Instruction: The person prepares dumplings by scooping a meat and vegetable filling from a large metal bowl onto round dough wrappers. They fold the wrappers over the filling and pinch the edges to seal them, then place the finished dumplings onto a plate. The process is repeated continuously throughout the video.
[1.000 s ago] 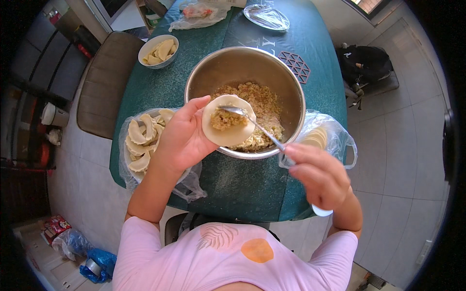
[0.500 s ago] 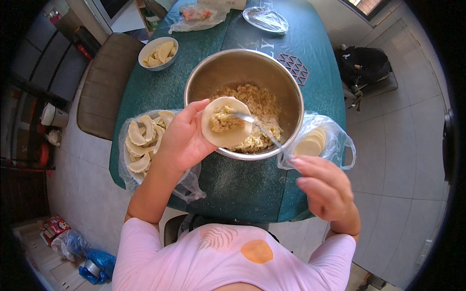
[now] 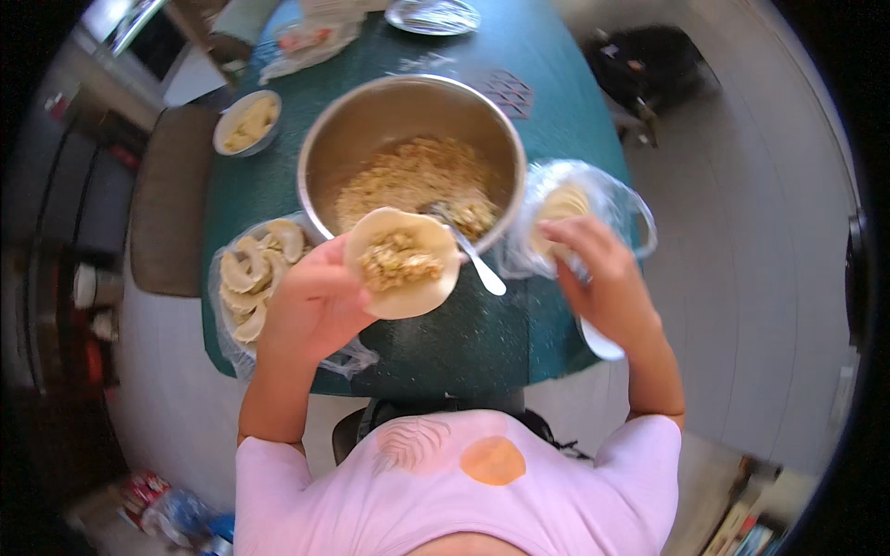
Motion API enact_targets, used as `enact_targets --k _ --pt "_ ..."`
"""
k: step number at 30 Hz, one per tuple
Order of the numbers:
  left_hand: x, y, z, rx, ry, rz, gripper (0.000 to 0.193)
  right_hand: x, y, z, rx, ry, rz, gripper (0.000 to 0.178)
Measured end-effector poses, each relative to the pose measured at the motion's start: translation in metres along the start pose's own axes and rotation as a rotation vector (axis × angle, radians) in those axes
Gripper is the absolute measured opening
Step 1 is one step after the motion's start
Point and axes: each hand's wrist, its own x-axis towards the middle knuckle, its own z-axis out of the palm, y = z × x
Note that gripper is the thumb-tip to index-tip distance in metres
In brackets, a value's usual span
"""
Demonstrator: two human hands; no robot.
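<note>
My left hand (image 3: 318, 301) holds a round dumpling wrapper (image 3: 436, 289) flat on its fingers, with a heap of crumbly filling (image 3: 397, 261) in the middle of it. The wrapper is in front of the near rim of a large steel bowl (image 3: 324, 139) of the same filling. A spoon (image 3: 484, 274) rests in that bowl, its pale handle sticking out over the near right rim. My right hand (image 3: 607, 283), slightly blurred, holds nothing that I can see. Its fingers are apart, at the stack of round wrappers (image 3: 562, 206) in a clear plastic bag.
Left of the bowl, folded dumplings (image 3: 243, 269) fill a plastic-lined container. A small bowl of dumplings (image 3: 248, 122) stands behind them. Farther back are a lattice trivet (image 3: 509, 93) and a film-covered plate (image 3: 433, 16). A white rim (image 3: 601, 343) shows below my right hand.
My right hand has let go of the spoon, which now lies in the steel bowl, and has moved to the wrapper stack. The filled wrapper stays in my left hand. The whole view has shifted.
</note>
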Motion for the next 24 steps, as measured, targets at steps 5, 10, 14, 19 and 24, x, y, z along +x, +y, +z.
enact_targets --k 5,10,14,19,24 --pt "0.006 -0.023 0.028 0.062 -0.054 -0.223 0.067 -0.080 0.041 -0.028 -0.345 -0.244 0.501 0.020" --pt "0.032 -0.061 0.050 0.075 -0.153 -0.364 0.064 -0.118 0.055 -0.015 -0.521 -0.601 0.598 0.036" --pt "0.049 -0.081 0.063 0.040 -0.212 -0.421 0.061 -0.141 0.053 -0.005 -0.494 -0.383 0.390 0.024" --pt "0.058 -0.096 0.076 0.019 -0.231 -0.499 0.060 -0.129 0.035 -0.052 0.026 0.027 0.377 0.040" --pt "0.065 -0.116 0.095 0.003 -0.307 -0.586 0.056 -0.101 -0.008 -0.086 0.125 0.065 0.090 0.047"
